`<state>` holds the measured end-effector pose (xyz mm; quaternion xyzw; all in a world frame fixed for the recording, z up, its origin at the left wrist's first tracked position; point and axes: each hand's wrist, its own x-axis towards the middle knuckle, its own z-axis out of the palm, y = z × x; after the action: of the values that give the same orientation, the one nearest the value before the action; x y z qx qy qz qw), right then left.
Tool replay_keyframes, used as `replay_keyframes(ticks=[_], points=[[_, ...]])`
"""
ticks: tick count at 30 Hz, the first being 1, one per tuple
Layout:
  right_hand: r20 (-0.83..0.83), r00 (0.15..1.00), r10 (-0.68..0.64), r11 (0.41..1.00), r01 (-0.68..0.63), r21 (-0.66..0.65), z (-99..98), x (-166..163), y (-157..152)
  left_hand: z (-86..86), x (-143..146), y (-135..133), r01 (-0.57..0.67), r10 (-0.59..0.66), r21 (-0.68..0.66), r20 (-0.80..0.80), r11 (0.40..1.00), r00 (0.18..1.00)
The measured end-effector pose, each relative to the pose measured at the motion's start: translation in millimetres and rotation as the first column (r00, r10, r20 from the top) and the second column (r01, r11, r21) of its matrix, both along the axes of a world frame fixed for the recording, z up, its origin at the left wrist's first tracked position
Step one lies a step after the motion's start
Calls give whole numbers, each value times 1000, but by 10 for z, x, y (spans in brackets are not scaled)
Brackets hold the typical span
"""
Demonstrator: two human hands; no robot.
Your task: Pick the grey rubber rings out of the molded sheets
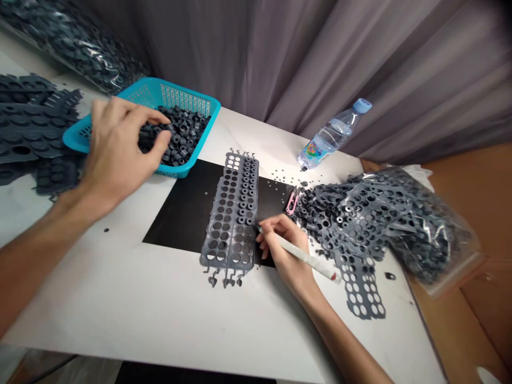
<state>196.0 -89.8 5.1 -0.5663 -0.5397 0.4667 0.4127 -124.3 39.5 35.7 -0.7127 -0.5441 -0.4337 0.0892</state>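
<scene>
A grey rubber sheet [232, 213] with rows of round holes and small rings lies on a black mat [184, 213] in the middle of the table. My right hand [286, 248] rests beside the sheet's right edge, fingers closed on a white pen-like tool [304, 257] whose tip touches the sheet. My left hand [120, 146] hovers over a blue basket [200, 133] of small grey rubber rings [182, 133], fingers curled and pinching at the rings.
Stacks of grey rubber sheets [28, 128] lie at the left. A clear bag of punched sheets [392, 218] and loose scraps sits at the right. A plastic water bottle [332, 136] lies behind it. Another bag [80, 48] lies far left by a grey curtain.
</scene>
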Motion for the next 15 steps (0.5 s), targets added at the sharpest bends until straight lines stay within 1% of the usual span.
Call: replay_keyframes(ticks=[1,2,3,4,5,6,7,8,9,10,12,15], points=[[9,1000,-12,1000,12,8,-2,17,11,19,152,-82,40,-40,43,2,998,999],[12,1000,-16,1000,16,6,-7,30,20,28,315,-175,111,-110,37,-16,993,994],[8,1000,-12,1000,12,-4,-15,40,27,23,479,-273,235,-235,-19,-34,972,971],[2,1000,-5,1000,6,-15,-25,46,32,3,633,-374,379,-384,-122,-19,917,923],[-5,1000,2,1000,-2,-23,-36,48,35,-31,771,-469,497,-508,-237,18,835,861],[-9,1000,9,1000,-9,-25,-45,48,37,-74,885,-554,571,-588,-320,51,756,807],[-10,1000,16,1000,-16,-26,-53,46,38,-122,972,-624,618,-643,-394,84,680,761],[-7,1000,20,1000,-20,-24,-57,43,38,-169,1032,-676,641,-671,-445,113,625,733],[-2,1000,21,1000,-21,-23,-58,41,38,-211,1067,-710,651,-685,-480,132,589,717],[3,1000,22,1000,-22,-21,-57,39,38,-243,1082,-727,653,-688,-503,147,566,710],[5,1000,21,1000,-20,-17,-51,37,40,-282,1076,-725,652,-685,-518,162,554,711],[0,1000,23,1000,-23,-5,-52,34,45,-306,1066,-709,645,-682,-509,146,569,717]])
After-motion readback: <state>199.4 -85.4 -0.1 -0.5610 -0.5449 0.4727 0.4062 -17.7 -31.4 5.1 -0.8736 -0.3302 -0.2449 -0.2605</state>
